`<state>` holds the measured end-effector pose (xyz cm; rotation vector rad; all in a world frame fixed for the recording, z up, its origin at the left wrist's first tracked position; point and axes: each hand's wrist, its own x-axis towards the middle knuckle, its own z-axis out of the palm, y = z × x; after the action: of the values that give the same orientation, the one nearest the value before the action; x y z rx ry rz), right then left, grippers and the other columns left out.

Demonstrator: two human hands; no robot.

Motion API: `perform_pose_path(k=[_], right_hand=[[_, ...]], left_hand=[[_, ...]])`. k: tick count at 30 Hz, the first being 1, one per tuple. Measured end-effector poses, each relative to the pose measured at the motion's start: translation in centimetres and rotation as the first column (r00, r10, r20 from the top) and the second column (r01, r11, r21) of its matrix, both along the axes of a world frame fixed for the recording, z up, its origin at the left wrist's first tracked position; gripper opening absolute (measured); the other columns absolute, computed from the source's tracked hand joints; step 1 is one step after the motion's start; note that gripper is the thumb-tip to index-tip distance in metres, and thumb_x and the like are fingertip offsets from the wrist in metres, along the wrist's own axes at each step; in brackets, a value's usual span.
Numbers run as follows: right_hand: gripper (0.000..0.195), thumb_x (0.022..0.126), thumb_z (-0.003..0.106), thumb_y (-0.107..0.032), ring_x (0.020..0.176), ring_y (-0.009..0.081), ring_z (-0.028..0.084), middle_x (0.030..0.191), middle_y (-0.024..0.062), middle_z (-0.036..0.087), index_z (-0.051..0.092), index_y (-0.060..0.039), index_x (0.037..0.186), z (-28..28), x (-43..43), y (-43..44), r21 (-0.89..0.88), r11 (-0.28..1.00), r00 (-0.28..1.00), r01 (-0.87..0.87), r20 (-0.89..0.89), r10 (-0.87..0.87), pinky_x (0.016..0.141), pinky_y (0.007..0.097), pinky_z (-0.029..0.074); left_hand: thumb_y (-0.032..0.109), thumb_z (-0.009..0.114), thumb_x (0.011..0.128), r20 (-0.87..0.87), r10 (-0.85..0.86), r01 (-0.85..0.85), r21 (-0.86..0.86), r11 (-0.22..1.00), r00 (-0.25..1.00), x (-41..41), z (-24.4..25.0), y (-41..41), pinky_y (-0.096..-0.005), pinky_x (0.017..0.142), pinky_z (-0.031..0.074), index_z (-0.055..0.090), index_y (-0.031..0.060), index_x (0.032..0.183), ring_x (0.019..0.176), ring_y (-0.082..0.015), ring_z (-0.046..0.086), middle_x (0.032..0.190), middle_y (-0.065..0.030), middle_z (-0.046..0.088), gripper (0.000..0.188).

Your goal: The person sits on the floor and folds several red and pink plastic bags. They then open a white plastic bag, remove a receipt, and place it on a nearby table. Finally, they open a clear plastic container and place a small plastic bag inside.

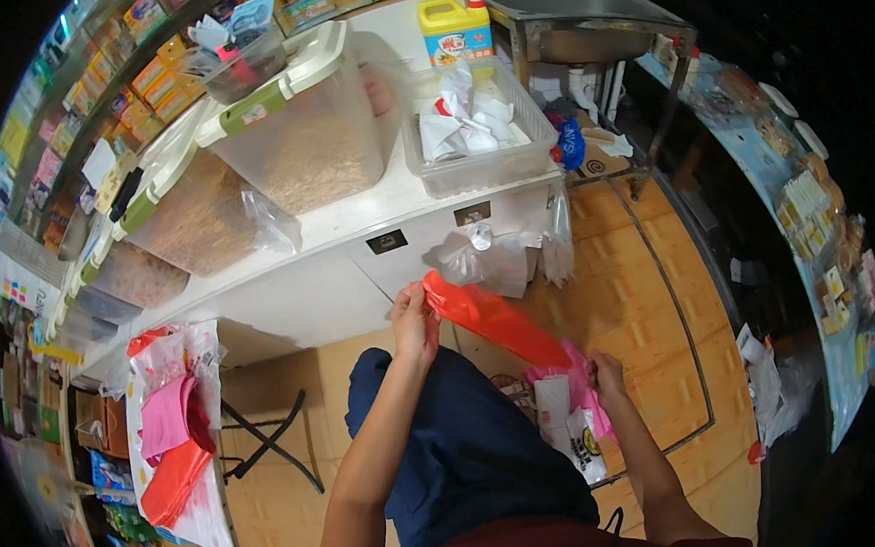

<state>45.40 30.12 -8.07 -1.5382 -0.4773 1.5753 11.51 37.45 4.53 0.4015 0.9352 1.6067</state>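
Observation:
My left hand pinches one end of a red plastic bag. The bag stretches in a narrow, partly blurred strip down to the right, above my knee. Close to its lower end is my right hand, fingers curled; whether they grip anything is not clear. Just beside those fingers a pink plastic bag shows, and below it lie white packs of bags. Off to the left, a folding table carries folded pink bags and red bags.
A white counter holds lidded clear bins, a plastic basket of crumpled paper and a yellow detergent jug. A metal sink stands beyond. Crossed table legs rise at left; a glass display case lines the right.

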Motion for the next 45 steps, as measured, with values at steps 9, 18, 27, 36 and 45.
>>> perform_pose_path(k=[9, 18, 27, 36, 45], right_hand=[[0.023, 0.088, 0.06, -0.024, 0.087, 0.0155, 0.057, 0.092, 0.0078, 0.061, 0.061, -0.0026, 0.097, 11.6, -8.5, 7.2, 0.754, 0.52, 0.849, -0.401, 0.519, -0.099, 0.078, 0.0288, 0.044], [0.028, 0.089, 0.059, -0.024, 0.084, 0.0108, 0.058, 0.092, 0.0056, 0.064, 0.064, -0.0005, 0.103, 9.0, -8.9, 9.3, 0.635, 0.611, 0.878, -0.473, 0.281, 0.388, 0.074, 0.0258, 0.046], [0.01, 0.08, 0.069, -0.009, 0.062, 0.0046, 0.052, 0.072, -0.0006, 0.061, 0.065, -0.0009, 0.083, 6.0, -9.7, 10.4, 0.664, 0.722, 0.972, -0.195, 0.035, 0.23, 0.054, 0.0195, 0.043], [0.013, 0.082, 0.066, -0.008, 0.048, 0.0059, 0.048, 0.063, -0.0013, 0.056, 0.059, -0.0043, 0.073, 5.1, -11.4, 12.9, 0.476, 0.871, 0.946, -0.117, -0.215, 0.244, 0.044, 0.0197, 0.038], [0.019, 0.087, 0.062, -0.015, 0.056, 0.012, 0.063, 0.068, 0.0029, 0.061, 0.057, -0.0021, 0.074, 7.6, -16.7, 21.0, 0.669, 0.74, 0.989, -0.073, -0.047, 0.14, 0.047, 0.0213, 0.049]], left_hand=[[0.013, 0.056, 0.091, -0.504, -0.317, 0.444, 0.154, 0.882, 0.804, 6.7, -1.0, 1.1, -0.0218, 0.07, 0.044, 0.059, 0.0035, 0.09, 0.075, -0.0064, 0.055, 0.083, 0.0007, 0.062, 0.01], [0.013, 0.053, 0.093, -0.767, -0.384, 0.609, 0.011, 0.793, 0.515, 6.5, -1.5, 0.8, -0.0213, 0.07, 0.045, 0.062, -0.0005, 0.1, 0.076, -0.0058, 0.054, 0.084, 0.0011, 0.062, 0.018], [0.011, 0.057, 0.09, -0.664, -0.323, 0.462, 0.038, 0.886, 0.674, 8.2, -2.3, 1.6, -0.0217, 0.073, 0.045, 0.061, 0.0004, 0.097, 0.079, -0.0071, 0.055, 0.086, -0.0002, 0.062, 0.013], [0.016, 0.052, 0.094, -0.516, -0.32, 0.383, 0.019, 0.923, 0.795, 5.3, -6.0, 5.4, -0.0247, 0.075, 0.045, 0.057, 0.003, 0.098, 0.082, -0.0093, 0.055, 0.09, -0.0027, 0.061, 0.015], [0.023, 0.046, 0.097, -0.59, 0.048, 0.049, 0.147, 0.988, 0.806, 4.0, -6.6, 11.2, -0.021, 0.062, 0.041, 0.052, 0.0051, 0.086, 0.067, -0.0058, 0.048, 0.077, 0.0007, 0.055, 0.022]])
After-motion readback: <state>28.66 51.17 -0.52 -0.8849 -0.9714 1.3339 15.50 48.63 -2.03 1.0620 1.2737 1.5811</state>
